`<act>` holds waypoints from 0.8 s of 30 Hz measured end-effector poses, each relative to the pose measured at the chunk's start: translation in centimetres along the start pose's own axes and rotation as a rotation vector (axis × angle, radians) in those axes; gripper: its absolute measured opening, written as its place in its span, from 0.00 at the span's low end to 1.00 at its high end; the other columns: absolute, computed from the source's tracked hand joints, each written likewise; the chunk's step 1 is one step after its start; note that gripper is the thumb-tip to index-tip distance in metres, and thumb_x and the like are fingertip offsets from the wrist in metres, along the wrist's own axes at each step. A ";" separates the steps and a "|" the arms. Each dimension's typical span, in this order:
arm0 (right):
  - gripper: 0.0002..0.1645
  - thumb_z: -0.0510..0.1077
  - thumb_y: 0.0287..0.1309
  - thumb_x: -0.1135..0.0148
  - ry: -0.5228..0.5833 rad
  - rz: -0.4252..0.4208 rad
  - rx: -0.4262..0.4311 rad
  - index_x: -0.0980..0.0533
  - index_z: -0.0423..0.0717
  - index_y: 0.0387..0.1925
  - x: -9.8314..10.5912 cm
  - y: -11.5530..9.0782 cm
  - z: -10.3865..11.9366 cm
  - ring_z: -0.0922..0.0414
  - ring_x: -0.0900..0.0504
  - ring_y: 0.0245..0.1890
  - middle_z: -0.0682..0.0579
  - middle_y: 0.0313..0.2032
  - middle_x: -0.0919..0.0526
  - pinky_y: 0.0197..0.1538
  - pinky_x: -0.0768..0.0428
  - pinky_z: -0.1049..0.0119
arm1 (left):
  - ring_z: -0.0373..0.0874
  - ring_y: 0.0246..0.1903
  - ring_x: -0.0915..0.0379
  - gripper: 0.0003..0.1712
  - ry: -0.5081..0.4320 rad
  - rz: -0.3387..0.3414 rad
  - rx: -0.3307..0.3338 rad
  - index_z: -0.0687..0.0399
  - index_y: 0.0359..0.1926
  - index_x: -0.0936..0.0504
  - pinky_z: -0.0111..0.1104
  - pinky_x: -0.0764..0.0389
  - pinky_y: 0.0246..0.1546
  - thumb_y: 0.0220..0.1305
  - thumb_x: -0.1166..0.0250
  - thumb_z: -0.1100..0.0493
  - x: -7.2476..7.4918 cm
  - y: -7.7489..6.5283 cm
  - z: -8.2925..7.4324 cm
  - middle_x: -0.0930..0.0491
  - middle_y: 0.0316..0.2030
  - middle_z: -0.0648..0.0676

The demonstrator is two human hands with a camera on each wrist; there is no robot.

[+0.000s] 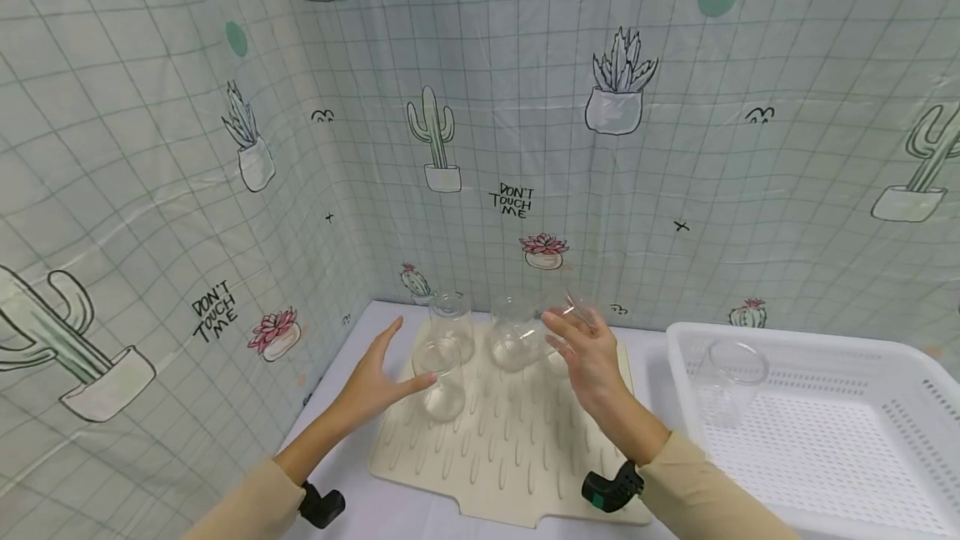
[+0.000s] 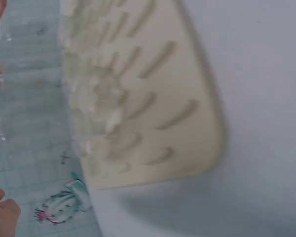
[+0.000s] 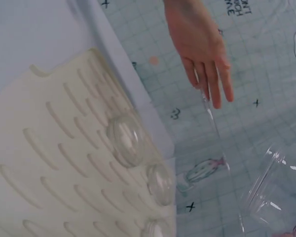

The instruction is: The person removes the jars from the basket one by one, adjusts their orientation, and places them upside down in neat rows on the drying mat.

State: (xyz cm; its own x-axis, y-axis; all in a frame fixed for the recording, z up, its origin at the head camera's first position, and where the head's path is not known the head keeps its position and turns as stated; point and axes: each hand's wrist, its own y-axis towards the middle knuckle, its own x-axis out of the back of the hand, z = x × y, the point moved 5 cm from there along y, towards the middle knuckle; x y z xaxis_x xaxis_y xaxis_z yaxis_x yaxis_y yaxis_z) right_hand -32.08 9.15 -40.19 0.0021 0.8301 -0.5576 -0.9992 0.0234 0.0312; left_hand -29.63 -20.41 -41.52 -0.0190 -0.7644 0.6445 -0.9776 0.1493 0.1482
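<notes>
My left hand point(image 1: 382, 390) is spread with fingers straight and thumb apart, beside a clear glass point(image 1: 444, 402) on the left of a cream ridged drying mat point(image 1: 502, 473). The right wrist view also shows this left hand's fingers reaching down past a glass edge. At the mat's far right, my right hand point(image 1: 592, 357) holds another clear glass point(image 3: 281, 190) with curled fingers; that glass looks tilted. Two more glasses, a back-left glass point(image 1: 452, 327) and a middle glass point(image 1: 513, 340), stand on the mat. Their transparent outlines overlap.
To the right stands a white perforated plastic basket point(image 1: 817, 342) with one clear glass point(image 1: 727, 386) in its far-left corner. A white table point(image 1: 352, 457) lies under the mat. Cactus-print cloth point(image 1: 480, 107) hangs close behind and at the left.
</notes>
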 end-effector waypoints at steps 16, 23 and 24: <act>0.47 0.41 0.40 0.26 -0.350 -0.010 -0.055 0.40 0.51 0.62 -0.4 -0.4 -4.4 0.50 0.29 0.56 0.44 0.55 0.28 0.59 0.34 0.58 | 0.59 0.68 0.65 0.64 0.219 0.145 0.031 0.67 0.70 0.59 0.53 0.54 0.63 0.48 0.38 0.30 -4.6 -3.7 5.1 0.58 0.69 0.64; 0.49 0.41 0.35 0.23 -0.465 -0.012 -0.031 0.37 0.48 0.61 -0.5 -0.6 -5.6 0.47 0.29 0.54 0.45 0.52 0.26 0.52 0.27 0.57 | 0.58 0.68 0.67 0.65 0.295 0.176 0.035 0.67 0.70 0.57 0.54 0.51 0.62 0.47 0.39 0.29 -5.9 -4.6 5.6 0.58 0.70 0.63; 0.48 0.41 0.35 0.23 -0.480 -0.012 -0.031 0.37 0.49 0.60 -0.5 -0.6 -5.7 0.48 0.29 0.54 0.46 0.52 0.26 0.51 0.27 0.57 | 0.58 0.68 0.67 0.65 0.300 0.179 0.036 0.67 0.70 0.57 0.54 0.50 0.62 0.48 0.39 0.29 -6.0 -4.7 5.7 0.57 0.70 0.63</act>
State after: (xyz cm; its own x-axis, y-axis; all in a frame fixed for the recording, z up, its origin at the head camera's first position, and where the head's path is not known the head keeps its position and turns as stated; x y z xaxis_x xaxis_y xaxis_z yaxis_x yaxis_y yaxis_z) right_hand -31.66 5.55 -44.70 0.0241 0.9934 -0.1119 -0.9997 0.0240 -0.0017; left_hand -26.12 -20.09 -50.39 -0.1337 -0.5092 0.8502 -0.9711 0.2383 -0.0100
